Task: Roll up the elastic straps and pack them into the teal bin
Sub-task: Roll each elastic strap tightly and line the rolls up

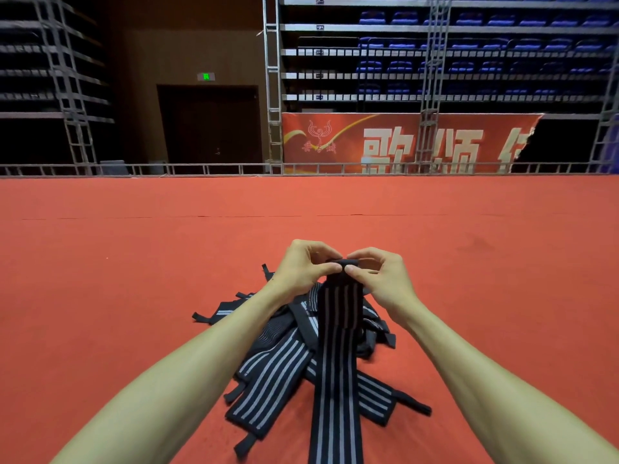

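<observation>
Over on the left, pinching one side of a small roll with the left hand, fingers curled in tight. Dead centre, hanging long and straight from that roll as a striped strap, above a loose pile of straps on the red floor. On the right, pinching the other side with the right hand, thumb against fingertips.

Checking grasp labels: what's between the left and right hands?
In the head view, the rolled top end of one striped strap sits between the left hand and right hand; both pinch it above the strap pile.
</observation>
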A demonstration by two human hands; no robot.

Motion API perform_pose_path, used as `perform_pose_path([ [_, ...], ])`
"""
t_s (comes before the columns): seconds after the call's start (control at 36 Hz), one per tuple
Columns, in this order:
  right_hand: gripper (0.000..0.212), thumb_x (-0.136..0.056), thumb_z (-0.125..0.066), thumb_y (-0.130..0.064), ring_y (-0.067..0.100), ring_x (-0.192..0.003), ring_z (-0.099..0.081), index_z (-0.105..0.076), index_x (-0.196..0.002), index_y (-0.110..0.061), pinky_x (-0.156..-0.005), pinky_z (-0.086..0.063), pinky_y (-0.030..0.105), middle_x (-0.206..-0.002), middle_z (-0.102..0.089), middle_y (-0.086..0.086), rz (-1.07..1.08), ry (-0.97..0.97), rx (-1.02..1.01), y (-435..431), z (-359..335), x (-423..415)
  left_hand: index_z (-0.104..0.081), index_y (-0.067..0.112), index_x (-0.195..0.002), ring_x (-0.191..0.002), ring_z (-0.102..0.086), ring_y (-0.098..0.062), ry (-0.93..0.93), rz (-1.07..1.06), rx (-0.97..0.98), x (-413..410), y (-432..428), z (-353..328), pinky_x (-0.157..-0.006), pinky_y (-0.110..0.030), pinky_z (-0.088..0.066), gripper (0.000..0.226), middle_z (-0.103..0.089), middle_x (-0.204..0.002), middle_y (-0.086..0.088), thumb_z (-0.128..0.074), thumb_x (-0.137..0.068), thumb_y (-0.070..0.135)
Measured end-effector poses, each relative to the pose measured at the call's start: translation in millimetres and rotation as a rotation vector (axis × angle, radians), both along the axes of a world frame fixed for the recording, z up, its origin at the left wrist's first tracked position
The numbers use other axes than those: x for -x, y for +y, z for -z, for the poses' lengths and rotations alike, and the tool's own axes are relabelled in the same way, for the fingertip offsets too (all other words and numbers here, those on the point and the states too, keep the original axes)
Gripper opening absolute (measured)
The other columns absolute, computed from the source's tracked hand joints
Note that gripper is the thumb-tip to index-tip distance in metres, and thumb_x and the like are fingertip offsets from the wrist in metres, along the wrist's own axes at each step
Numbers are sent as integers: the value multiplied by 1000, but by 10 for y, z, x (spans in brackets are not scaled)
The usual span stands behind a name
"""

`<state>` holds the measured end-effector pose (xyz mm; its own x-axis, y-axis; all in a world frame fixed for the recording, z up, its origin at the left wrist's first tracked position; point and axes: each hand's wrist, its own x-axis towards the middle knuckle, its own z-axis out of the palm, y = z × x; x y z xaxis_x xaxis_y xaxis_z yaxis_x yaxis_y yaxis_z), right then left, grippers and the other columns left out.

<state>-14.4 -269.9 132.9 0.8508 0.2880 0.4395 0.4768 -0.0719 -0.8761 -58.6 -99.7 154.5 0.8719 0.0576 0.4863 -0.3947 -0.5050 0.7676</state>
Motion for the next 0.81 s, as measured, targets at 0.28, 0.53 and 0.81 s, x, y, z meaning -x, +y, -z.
perform_pose_path([
  [0.28,21,-81,-74,3,9,-75,-67,-70,-78,-17,-74,-54,30,-82,-73,4,9,-37,-95,130,86,-44,-73,23,-87,-74,-64,-10,-21,-27,-75,-21,23,66,-66,-20,-50,20,-73,-83,0,-72,-86,3],
  [0.53,11,-89,-72,-14,17,-87,-70,-70,-97,-22,-71,-58,35,-95,-74,8,-80,37,-99,112,90,-38,-76,11,-86,-76,-62,-5,-289,-105,-156,-80,27,142,-71,-17,-50,12,-64,-80,8,-75,-81,0],
  [0.81,21,-81,-76,0,3,-80,-67,-73,-84,-21,-80,-54,24,-83,-73,-6,43,-180,-59,167,86,-211,-74,4,-84,-75,-61,-13,-404,-125,-139,-287,-53,224,-71,-25,-54,7,-59,-78,2,-69,-79,6],
])
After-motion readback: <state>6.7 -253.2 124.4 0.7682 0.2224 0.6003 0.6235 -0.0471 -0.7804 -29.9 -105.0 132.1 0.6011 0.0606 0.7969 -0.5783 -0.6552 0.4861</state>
